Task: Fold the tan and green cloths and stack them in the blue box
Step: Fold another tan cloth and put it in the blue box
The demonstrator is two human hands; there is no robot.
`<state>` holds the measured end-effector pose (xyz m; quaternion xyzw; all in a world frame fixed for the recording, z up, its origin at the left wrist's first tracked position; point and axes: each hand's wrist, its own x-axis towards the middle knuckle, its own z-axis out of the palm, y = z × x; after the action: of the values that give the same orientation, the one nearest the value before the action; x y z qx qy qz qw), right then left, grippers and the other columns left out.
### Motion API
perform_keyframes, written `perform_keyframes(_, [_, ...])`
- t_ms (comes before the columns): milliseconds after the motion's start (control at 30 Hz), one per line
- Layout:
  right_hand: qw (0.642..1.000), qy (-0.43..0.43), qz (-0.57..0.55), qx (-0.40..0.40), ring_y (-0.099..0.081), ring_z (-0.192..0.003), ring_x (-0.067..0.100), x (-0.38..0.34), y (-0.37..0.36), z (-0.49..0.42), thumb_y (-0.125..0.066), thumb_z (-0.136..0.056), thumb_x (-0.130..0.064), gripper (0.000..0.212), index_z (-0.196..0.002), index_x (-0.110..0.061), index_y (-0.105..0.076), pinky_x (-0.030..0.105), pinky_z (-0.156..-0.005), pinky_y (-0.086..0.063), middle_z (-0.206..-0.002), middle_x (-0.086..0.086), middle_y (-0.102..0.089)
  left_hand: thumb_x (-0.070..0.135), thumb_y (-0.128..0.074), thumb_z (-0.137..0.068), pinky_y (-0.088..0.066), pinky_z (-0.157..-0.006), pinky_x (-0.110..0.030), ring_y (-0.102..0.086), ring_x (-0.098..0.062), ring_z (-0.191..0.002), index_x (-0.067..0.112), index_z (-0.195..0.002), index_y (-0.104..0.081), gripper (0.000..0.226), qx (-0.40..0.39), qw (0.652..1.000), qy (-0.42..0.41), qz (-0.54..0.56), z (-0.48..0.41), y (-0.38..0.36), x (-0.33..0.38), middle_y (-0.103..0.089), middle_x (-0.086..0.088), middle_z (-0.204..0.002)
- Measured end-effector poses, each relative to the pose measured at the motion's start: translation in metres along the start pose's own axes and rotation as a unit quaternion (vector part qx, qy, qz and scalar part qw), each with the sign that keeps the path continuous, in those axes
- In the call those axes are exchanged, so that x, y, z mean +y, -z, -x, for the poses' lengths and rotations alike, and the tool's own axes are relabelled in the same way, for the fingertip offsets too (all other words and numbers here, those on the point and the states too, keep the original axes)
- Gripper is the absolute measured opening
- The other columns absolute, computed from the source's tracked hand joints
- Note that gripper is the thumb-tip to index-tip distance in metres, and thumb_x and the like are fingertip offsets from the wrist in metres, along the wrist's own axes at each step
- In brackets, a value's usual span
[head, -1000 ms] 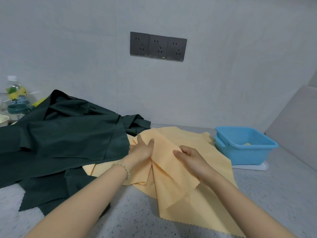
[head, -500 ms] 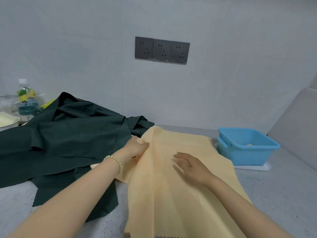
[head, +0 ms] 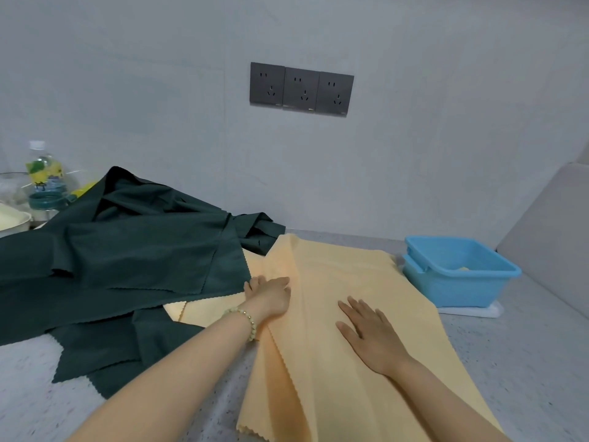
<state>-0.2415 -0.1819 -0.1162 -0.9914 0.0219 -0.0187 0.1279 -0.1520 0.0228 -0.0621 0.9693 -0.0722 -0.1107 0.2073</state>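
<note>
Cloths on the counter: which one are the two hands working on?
The tan cloth, spread out beside the blue box. The right hand lies flat on it and the left hand touches its edge; the dark green cloth lies crumpled further left.

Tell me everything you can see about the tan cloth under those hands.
The tan cloth is thin fabric with zigzag-cut edges, spread along the speckled grey counter, one long side folded over. The right hand lies flat on it; the left hand rests at its folded left edge. The dark green cloth borders its left side, and its far corner reaches near the blue box.
</note>
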Motion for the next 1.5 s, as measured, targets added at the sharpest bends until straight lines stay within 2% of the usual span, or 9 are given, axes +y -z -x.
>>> perform_keyframes(100, [1.000, 0.000, 0.001, 0.001, 0.001, -0.146, 0.006, 0.000, -0.001, -0.001, -0.022, -0.099, -0.054, 0.054, -0.149, -0.039, -0.014, 0.031, -0.118, 0.003, -0.159, -0.014, -0.005, 0.012, -0.029, -0.099, -0.026, -0.111, -0.031, -0.026, -0.025, -0.138, 0.006, -0.134, -0.041, 0.037, 0.055, 0.996, -0.059, 0.030, 0.001, 0.000, 0.004, -0.024, -0.009, -0.154])
perform_keyframes(233, [1.000, 0.000, 0.005, -0.001, 0.003, -0.146, 0.006, -0.001, -0.001, 0.001, -0.021, -0.099, -0.053, 0.054, -0.150, -0.038, -0.013, 0.031, -0.118, 0.003, -0.159, -0.013, -0.004, -0.008, -0.030, -0.089, -0.041, -0.102, -0.035, -0.043, -0.019, -0.130, 0.017, -0.147, -0.029, 0.063, 0.131, 0.971, -0.186, 0.072, 0.008, 0.018, -0.001, -0.009, 0.012, -0.160])
perform_keyframes(400, [1.000, 0.007, 0.005, -0.007, 0.004, -0.146, 0.007, -0.004, -0.001, 0.003, -0.021, -0.099, -0.052, 0.054, -0.150, -0.037, -0.012, 0.031, -0.118, 0.004, -0.159, -0.013, -0.002, 0.013, -0.043, -0.094, -0.043, -0.079, -0.031, -0.048, -0.021, -0.116, 0.024, -0.145, -0.031, 0.054, 0.253, 0.930, -0.175, -0.202, -0.009, 0.075, -0.024, -0.023, 0.009, -0.155])
perform_keyframes(533, [1.000, 0.008, 0.011, -0.014, 0.005, -0.146, 0.007, -0.005, 0.000, 0.004, -0.021, -0.099, -0.052, 0.054, -0.150, -0.037, -0.010, 0.031, -0.118, 0.005, -0.159, -0.013, -0.001, 0.021, -0.037, -0.099, -0.020, -0.114, -0.043, -0.020, -0.029, -0.141, 0.018, -0.144, -0.035, 0.046, 0.186, 0.889, 0.001, -0.419, -0.011, 0.090, -0.056, -0.009, -0.010, -0.159])
perform_keyframes(633, [1.000, 0.009, 0.010, -0.016, 0.005, -0.146, 0.006, -0.007, 0.001, 0.004, -0.020, -0.099, -0.052, 0.054, -0.150, -0.039, -0.010, 0.032, -0.118, 0.005, -0.159, -0.013, 0.000, 0.037, -0.025, -0.101, -0.008, -0.117, -0.046, -0.015, -0.028, -0.143, 0.027, -0.147, -0.026, 0.047, 0.192, 0.926, -0.106, -0.306, -0.004, 0.056, -0.051, -0.011, -0.002, -0.160])
perform_keyframes(767, [1.000, 0.008, 0.011, -0.020, 0.004, -0.146, 0.006, -0.007, 0.004, 0.005, -0.021, -0.099, -0.052, 0.053, -0.150, -0.039, -0.011, 0.032, -0.119, 0.004, -0.159, -0.014, -0.001, 0.063, -0.022, -0.094, 0.011, -0.116, -0.047, 0.010, -0.020, -0.147, 0.041, -0.151, -0.003, 0.064, -0.022, 0.978, -0.175, -0.112, 0.023, -0.016, -0.044, 0.005, 0.011, -0.160])
perform_keyframes(1133, [0.996, -0.083, 0.010, -0.014, 0.002, -0.147, 0.014, 0.033, 0.025, 0.047, -0.023, -0.099, -0.053, 0.055, -0.150, -0.035, -0.014, 0.038, -0.118, 0.000, -0.160, -0.008, -0.003, 0.065, -0.016, -0.094, 0.007, -0.117, -0.047, 0.004, -0.018, -0.148, 0.034, -0.152, -0.005, 0.067, 0.027, 0.978, -0.126, -0.166, 0.040, -0.008, -0.091, 0.002, 0.006, -0.161])
perform_keyframes(1333, [0.990, 0.124, -0.056, -0.033, -0.011, -0.143, 0.000, -0.016, 0.036, 0.100, -0.034, -0.085, -0.071, 0.068, -0.146, -0.040, -0.029, 0.022, -0.117, -0.010, -0.155, -0.018, -0.017, 0.092, -0.030, -0.069, -0.003, -0.119, -0.034, -0.001, -0.004, -0.145, 0.050, -0.147, -0.007, 0.091, -0.091, 0.935, -0.329, -0.096, 0.108, -0.017, -0.066, -0.008, 0.024, -0.157])
perform_keyframes(1500, [0.980, 0.184, 0.031, -0.067, -0.012, -0.143, 0.000, -0.041, 0.030, 0.133, -0.046, -0.078, -0.076, 0.080, -0.147, -0.040, -0.025, 0.016, -0.115, -0.010, -0.156, -0.019, -0.014, 0.085, -0.047, -0.069, -0.005, -0.120, -0.039, 0.000, -0.008, -0.146, 0.043, -0.149, -0.010, 0.098, -0.105, 0.916, -0.349, -0.170, 0.138, -0.028, -0.062, -0.004, 0.018, -0.159])
